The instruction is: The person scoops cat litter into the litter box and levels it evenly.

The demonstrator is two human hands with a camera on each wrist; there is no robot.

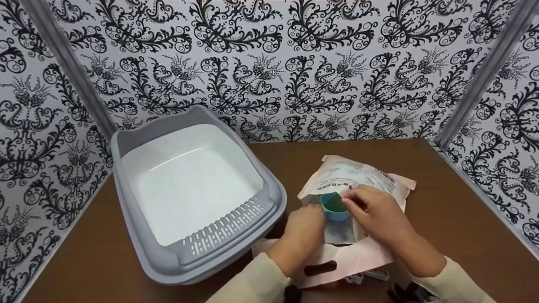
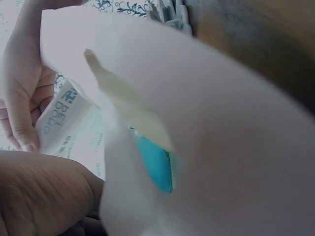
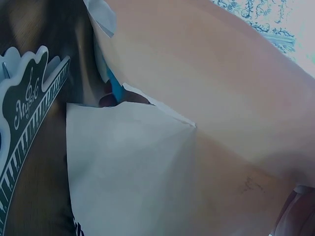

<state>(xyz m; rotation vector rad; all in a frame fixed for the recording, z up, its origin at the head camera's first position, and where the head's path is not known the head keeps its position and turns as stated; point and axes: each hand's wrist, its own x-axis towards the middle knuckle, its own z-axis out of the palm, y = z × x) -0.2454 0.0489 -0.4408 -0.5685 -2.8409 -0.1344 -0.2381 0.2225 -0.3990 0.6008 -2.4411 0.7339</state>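
Note:
A blue scoop (image 1: 335,212) with green granules inside sits in the mouth of a pale pink and white bag (image 1: 353,174). Curled at the scoop's left side, my left hand (image 1: 306,225) grips it, its fingertips hidden. My right hand (image 1: 377,212) pinches the bag's opening edge between thumb and forefinger, close to the scoop's right rim. In the left wrist view the scoop (image 2: 156,164) shows through the slot in the bag's handle flap (image 2: 221,123). The right wrist view has the bag's white flap (image 3: 128,162) beside my right forearm, with a sliver of blue behind.
A large grey and white litter tray (image 1: 269,185) with a slotted front step stands at left on the brown table (image 1: 446,210). Partly under the bag's flap lies a small white piece with a keyboard pattern (image 1: 376,273), lettered "Music" in the right wrist view. Patterned walls surround the table.

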